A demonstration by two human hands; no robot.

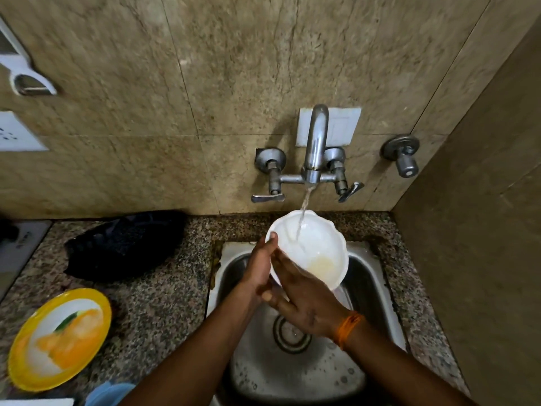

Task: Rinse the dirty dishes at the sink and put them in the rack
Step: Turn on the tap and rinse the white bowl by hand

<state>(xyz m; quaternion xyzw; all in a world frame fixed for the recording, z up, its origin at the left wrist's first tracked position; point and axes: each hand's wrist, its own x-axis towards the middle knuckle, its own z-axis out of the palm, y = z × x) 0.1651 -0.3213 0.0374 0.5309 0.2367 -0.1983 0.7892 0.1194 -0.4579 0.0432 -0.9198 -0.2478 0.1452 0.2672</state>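
Note:
A white scalloped bowl (314, 244) is tilted under the running tap (314, 148), above the steel sink (231, 276). Water streams into it and yellowish liquid pools at its lower side. My left hand (259, 272) grips the bowl's left rim, thumb on the edge. My right hand (304, 300), with an orange thread at the wrist, lies against the bowl's lower rim and underside with its fingers spread. A yellow-rimmed plate (58, 338) with an orange fruit print lies on the counter at the left.
A dark basket-like rack (123, 244) sits on the speckled granite counter left of the sink. A blue item (108, 394) shows at the bottom edge. Two tap levers (268, 197) and a separate valve (405, 159) stick out of the tiled wall. Another wall stands close on the right.

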